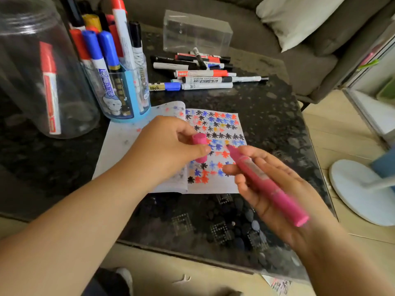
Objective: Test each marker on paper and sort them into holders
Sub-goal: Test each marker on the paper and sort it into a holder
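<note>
My right hand point(275, 184) grips an uncapped pink marker point(265, 182), its tip just above the open notebook point(215, 184). The notebook's right page is covered with black, blue and red star marks. My left hand point(168, 150) holds the pink cap point(200, 146) over the notebook's middle. A blue-and-clear holder point(128, 97) behind the notebook is packed with several markers. A large clear jar point(44, 77) at the left holds one red marker point(50, 88). A pile of loose markers point(203, 71) lies on the dark table behind the notebook.
A clear plastic box point(196, 33) stands behind the loose markers. A grey sofa with a white cushion point(295, 18) lies beyond the table point(277, 107). A white fan base point(361, 191) sits on the floor to the right, near the table's edge.
</note>
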